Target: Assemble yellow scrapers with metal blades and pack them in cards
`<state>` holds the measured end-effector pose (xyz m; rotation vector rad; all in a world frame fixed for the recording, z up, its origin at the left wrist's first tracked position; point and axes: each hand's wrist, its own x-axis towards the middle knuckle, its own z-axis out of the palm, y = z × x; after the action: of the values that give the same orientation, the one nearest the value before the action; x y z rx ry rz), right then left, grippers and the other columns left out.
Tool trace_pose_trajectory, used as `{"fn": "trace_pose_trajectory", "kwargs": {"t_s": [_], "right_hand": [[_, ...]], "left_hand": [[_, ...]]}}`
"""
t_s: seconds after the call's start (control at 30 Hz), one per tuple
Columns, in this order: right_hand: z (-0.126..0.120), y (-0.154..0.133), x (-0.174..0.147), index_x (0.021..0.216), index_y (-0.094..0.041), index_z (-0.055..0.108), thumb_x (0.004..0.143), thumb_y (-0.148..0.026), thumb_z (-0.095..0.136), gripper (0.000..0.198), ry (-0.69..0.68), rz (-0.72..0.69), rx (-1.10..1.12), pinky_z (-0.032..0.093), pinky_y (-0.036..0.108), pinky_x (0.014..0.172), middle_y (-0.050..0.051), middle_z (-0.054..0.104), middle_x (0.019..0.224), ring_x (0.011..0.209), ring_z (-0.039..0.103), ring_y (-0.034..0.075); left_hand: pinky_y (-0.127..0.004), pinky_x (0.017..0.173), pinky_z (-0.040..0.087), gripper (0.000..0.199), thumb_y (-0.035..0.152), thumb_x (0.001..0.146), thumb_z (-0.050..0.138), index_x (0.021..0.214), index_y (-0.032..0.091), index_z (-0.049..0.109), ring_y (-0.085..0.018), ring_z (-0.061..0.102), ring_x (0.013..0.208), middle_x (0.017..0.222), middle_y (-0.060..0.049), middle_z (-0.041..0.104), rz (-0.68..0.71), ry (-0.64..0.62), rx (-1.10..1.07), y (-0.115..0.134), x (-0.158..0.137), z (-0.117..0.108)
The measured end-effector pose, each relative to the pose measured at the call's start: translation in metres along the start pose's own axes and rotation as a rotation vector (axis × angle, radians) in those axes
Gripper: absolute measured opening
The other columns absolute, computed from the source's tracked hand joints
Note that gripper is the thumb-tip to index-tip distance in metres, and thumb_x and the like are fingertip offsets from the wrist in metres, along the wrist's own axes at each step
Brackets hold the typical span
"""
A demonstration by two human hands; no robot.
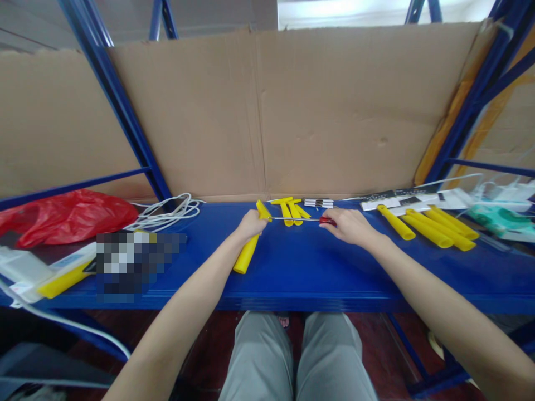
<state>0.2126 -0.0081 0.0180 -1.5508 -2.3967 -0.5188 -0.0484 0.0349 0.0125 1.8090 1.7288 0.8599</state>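
From my remote seat I watch the left hand (pixel 251 224) closed around a yellow plastic tool with a tubular handle and a short crosspiece (pixel 246 256), just left of centre on the blue metal worktop (pixel 301 262). The handle slants out of the grip towards the near edge; the crosspiece stands at the far side of the fingers.

The right hand (pixel 349 223) grasps a screwdriver with a dark red handle and a slim metal shaft (pixel 309 219), laid almost level and aimed left. Its tip reaches the crosspiece, though I cannot tell whether it sits in a screw. I judge the step in hand to be screwdriver work on that head; it calls for a firm left grip and the shaft kept in line as I turn.

Beyond the shaft lie several yellow T-shaped plastic pieces (pixel 295 211), with a small stack of white-and-black packets (pixel 319 204) to their right. Farther right, long yellow tubular handles (pixel 430 229) lie side by side, well apart from the right hand.
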Motion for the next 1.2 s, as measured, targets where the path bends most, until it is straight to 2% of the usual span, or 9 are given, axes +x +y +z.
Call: {"fn": "trace_pose_trajectory", "kwargs": {"t_s": [0.2,0.37,0.43,0.6,0.67,0.77,0.93,1.1,1.2], "right_hand": [[-0.003,-0.005,-0.001,0.098,-0.018,0.057,0.09,-0.027,0.043,0.017,0.052,-0.023,-0.055,0.039,0.029,0.067,0.012,0.068,0.099,0.09,0.062,0.023],[-0.005,-0.011,0.0,0.108,-0.014,0.052,0.09,-0.029,0.041,0.025,-0.118,0.098,-0.139,0.04,0.031,0.064,0.016,0.068,0.098,0.085,0.065,0.027],[-0.006,-0.012,0.0,0.109,-0.013,0.052,0.09,-0.028,0.04,0.027,-0.18,0.094,-0.143,0.041,0.032,0.065,0.016,0.069,0.093,0.083,0.066,0.028],[-0.009,-0.013,-0.002,0.1,-0.015,0.057,0.091,-0.04,0.04,0.032,-0.209,0.059,-0.051,0.043,0.033,0.068,0.014,0.069,0.09,0.088,0.066,0.028],[-0.01,-0.014,-0.003,0.095,-0.016,0.059,0.093,-0.04,0.035,0.034,-0.225,0.057,-0.026,0.043,0.032,0.069,0.014,0.07,0.09,0.088,0.066,0.027],[-0.009,-0.013,-0.003,0.093,-0.017,0.059,0.093,-0.035,0.037,0.028,-0.193,0.043,-0.029,0.043,0.031,0.07,0.012,0.07,0.094,0.091,0.065,0.025],[-0.002,-0.006,-0.001,0.104,-0.017,0.054,0.089,-0.033,0.045,0.023,-0.073,0.092,-0.1,0.041,0.031,0.064,0.013,0.069,0.1,0.088,0.065,0.027],[0.0,-0.007,0.0,0.111,-0.014,0.051,0.089,-0.027,0.042,0.028,-0.091,0.162,-0.153,0.04,0.031,0.061,0.016,0.07,0.09,0.085,0.066,0.029],[-0.003,-0.008,-0.001,0.111,-0.013,0.051,0.089,-0.029,0.043,0.028,-0.118,0.154,-0.122,0.041,0.031,0.063,0.016,0.07,0.091,0.085,0.066,0.029]], "left_hand": [[-0.022,0.047,0.036,0.016,0.007,0.072,0.056,0.058,0.014,0.057,-0.012,0.048,0.039,0.039,0.003,0.047,-0.044,0.019,-0.026,0.002,0.0,0.001],[-0.021,0.045,0.034,0.017,0.006,0.073,0.054,0.058,0.015,0.055,-0.011,0.046,0.038,0.041,0.003,0.047,-0.027,0.023,-0.064,0.005,-0.002,0.002],[-0.021,0.045,0.034,0.017,0.007,0.074,0.053,0.059,0.015,0.055,-0.011,0.047,0.039,0.042,0.003,0.048,-0.017,0.012,-0.052,0.005,-0.003,0.003],[-0.021,0.048,0.037,0.011,0.007,0.072,0.055,0.064,0.014,0.06,-0.014,0.054,0.045,0.043,0.001,0.052,0.007,0.005,0.003,0.004,-0.003,0.002],[-0.022,0.048,0.038,0.009,0.008,0.071,0.055,0.067,0.014,0.062,-0.016,0.056,0.046,0.044,0.0,0.054,0.0,0.012,0.023,0.003,-0.003,0.002],[-0.022,0.047,0.038,0.009,0.009,0.071,0.055,0.071,0.012,0.063,-0.016,0.057,0.047,0.047,-0.001,0.057,-0.009,0.003,0.037,0.003,-0.002,0.001],[-0.021,0.047,0.039,0.011,0.008,0.072,0.053,0.073,0.011,0.064,-0.014,0.055,0.045,0.05,-0.002,0.058,0.012,-0.022,0.014,0.005,-0.004,0.002],[-0.021,0.046,0.038,0.011,0.008,0.072,0.053,0.071,0.011,0.063,-0.013,0.054,0.044,0.047,0.0,0.054,0.011,-0.034,0.032,0.007,-0.006,0.003],[-0.022,0.046,0.038,0.011,0.008,0.072,0.053,0.073,0.011,0.064,-0.015,0.055,0.045,0.048,-0.001,0.056,0.002,-0.035,0.045,0.009,-0.008,0.004]]}}
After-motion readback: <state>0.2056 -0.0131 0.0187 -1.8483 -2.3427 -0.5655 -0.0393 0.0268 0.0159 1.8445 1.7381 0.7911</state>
